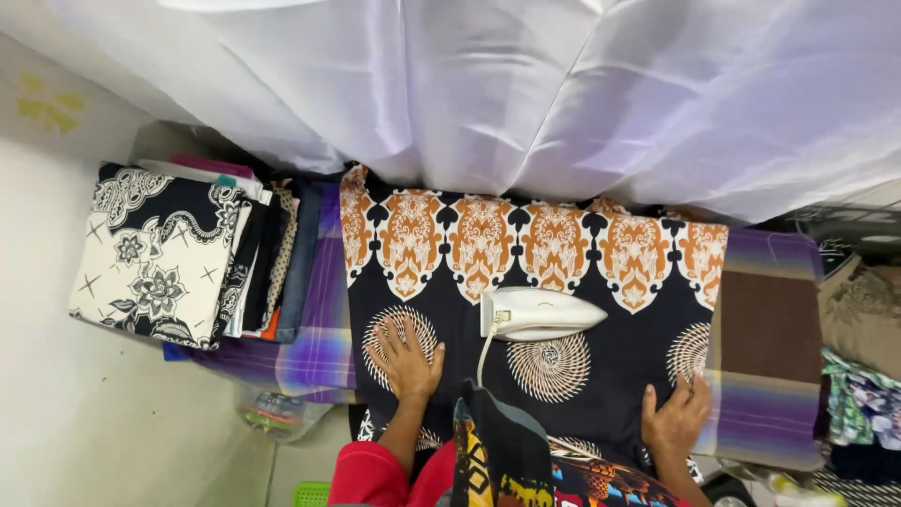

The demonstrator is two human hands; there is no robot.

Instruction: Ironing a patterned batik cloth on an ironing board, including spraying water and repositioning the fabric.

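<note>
A black cloth (pixel 563 385) with orange and white patterns lies spread flat before me. My left hand (pixel 406 359) presses flat on it, fingers apart, over a white round motif. My right hand (pixel 678 418) rests flat near the cloth's right edge. A white electric iron (pixel 537 313) sits on the cloth between my hands, nearer the left one, its cord (pixel 484 355) trailing toward me. Neither hand touches the iron.
A stack of folded cloths (pixel 174 253) with a black-and-white floral one on top lies at the left. Purple plaid fabric (pixel 324 338) covers the surface underneath. White shiny fabric (pixel 563 94) hangs across the back. More cloths (pixel 859 394) pile at the right.
</note>
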